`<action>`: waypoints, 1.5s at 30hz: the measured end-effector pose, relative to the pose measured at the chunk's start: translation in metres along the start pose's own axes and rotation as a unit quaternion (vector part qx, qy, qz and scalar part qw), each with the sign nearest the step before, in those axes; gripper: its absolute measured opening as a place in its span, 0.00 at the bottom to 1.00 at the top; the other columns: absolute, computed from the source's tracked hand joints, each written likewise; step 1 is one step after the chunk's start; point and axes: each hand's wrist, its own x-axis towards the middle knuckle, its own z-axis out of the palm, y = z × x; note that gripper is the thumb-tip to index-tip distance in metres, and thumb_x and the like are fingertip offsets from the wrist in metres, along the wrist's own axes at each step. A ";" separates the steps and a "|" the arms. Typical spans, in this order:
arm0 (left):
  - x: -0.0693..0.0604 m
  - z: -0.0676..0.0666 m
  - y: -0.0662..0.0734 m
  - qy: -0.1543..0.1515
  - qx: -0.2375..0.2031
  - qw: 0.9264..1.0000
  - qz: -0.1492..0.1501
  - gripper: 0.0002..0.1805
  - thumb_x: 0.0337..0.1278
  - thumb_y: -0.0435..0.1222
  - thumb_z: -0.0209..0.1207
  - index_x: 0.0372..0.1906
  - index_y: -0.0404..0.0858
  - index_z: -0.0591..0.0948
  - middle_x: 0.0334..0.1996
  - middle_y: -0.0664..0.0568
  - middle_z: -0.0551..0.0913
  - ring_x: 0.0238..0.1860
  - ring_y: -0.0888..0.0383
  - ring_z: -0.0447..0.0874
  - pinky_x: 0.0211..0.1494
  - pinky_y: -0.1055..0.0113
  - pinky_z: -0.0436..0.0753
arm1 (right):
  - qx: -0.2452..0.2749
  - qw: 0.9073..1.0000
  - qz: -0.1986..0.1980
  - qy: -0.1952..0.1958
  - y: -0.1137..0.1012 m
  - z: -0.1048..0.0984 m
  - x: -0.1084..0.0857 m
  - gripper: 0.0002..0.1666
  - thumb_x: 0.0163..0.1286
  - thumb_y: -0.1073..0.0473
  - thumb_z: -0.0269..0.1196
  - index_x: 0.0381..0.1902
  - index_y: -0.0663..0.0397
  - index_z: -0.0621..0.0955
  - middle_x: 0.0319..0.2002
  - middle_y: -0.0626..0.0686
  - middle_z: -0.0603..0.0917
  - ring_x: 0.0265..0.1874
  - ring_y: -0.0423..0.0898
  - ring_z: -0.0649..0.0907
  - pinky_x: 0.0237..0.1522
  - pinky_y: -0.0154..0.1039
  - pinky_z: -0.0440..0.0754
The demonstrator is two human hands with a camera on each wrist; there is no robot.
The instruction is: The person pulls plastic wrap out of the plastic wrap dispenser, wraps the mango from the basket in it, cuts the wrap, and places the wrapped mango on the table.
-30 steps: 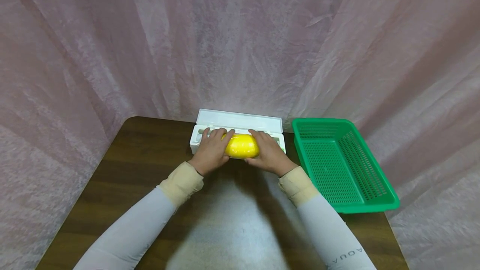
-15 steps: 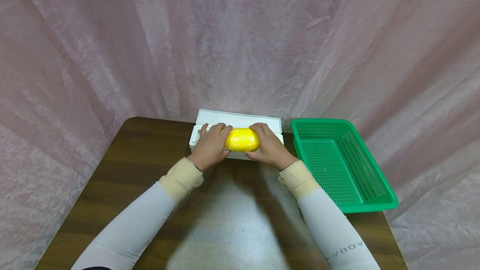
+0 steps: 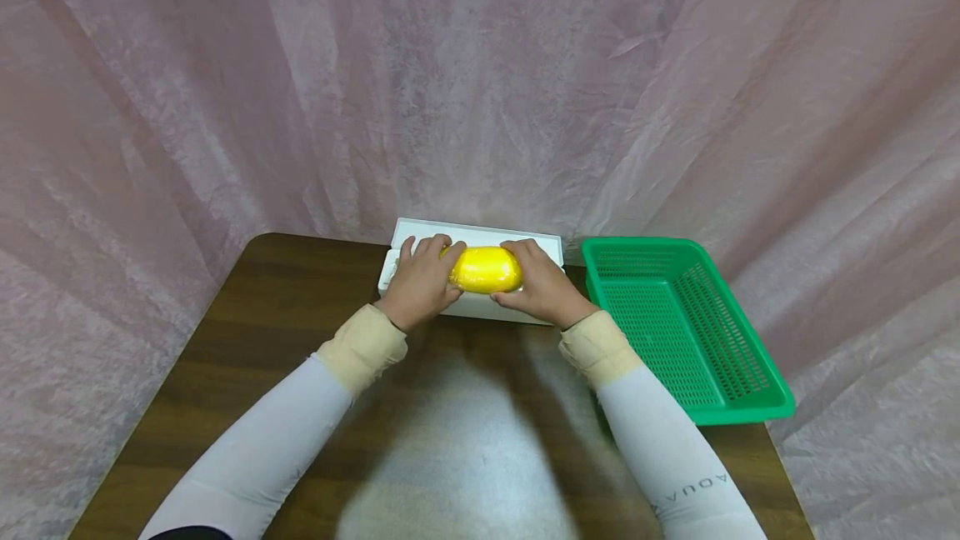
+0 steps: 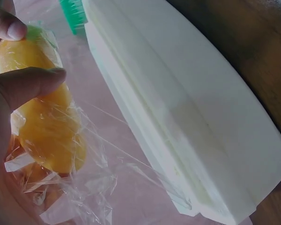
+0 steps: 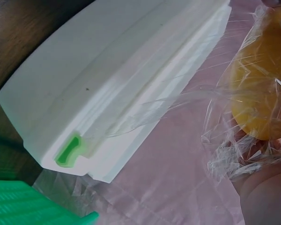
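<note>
Person's left hand [image 3: 420, 283] and right hand [image 3: 546, 283] grip yellow oblong item [image 3: 486, 270] at opposite ends, fingers curled round it, held just above and apart from white box [image 3: 487, 307]; clear film [image 5: 220, 157] clings to item, strands stretching to box; lid [image 3: 480, 233] stands open along box's far edge; green basket [image 3: 660, 344] right of box, pink curtain [image 3: 480, 90] behind box, brown table [image 3: 225, 340] beneath

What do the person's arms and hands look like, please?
The left hand and right hand are bare, with beige wrist wraps and pale grey sleeves; dark lettering marks the right sleeve.
</note>
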 end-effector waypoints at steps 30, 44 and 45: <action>0.010 -0.028 0.001 0.020 -0.002 1.000 0.007 0.41 0.50 0.48 0.74 0.70 0.43 0.71 0.60 0.43 0.75 0.60 0.42 0.76 0.71 0.35 0.63 | -0.017 1.000 -0.009 0.021 -0.010 -0.022 0.003 0.48 0.61 0.46 0.73 0.72 0.58 0.66 0.62 0.62 0.72 0.53 0.56 0.78 0.59 0.51 0.80; 0.011 -0.039 0.003 0.036 -0.015 0.999 0.011 0.38 0.51 0.46 0.74 0.68 0.44 0.74 0.60 0.42 0.75 0.61 0.42 0.76 0.71 0.31 0.62 | -0.016 1.000 -0.013 0.021 -0.018 -0.035 0.001 0.49 0.62 0.45 0.72 0.73 0.58 0.65 0.62 0.62 0.73 0.53 0.58 0.78 0.58 0.54 0.80; 0.011 -0.039 0.003 0.036 -0.017 0.999 0.011 0.38 0.51 0.46 0.74 0.68 0.44 0.74 0.60 0.42 0.75 0.61 0.42 0.75 0.71 0.30 0.62 | -0.016 1.000 -0.014 0.021 -0.018 -0.036 0.001 0.49 0.62 0.45 0.72 0.73 0.58 0.65 0.62 0.62 0.73 0.53 0.58 0.78 0.58 0.54 0.80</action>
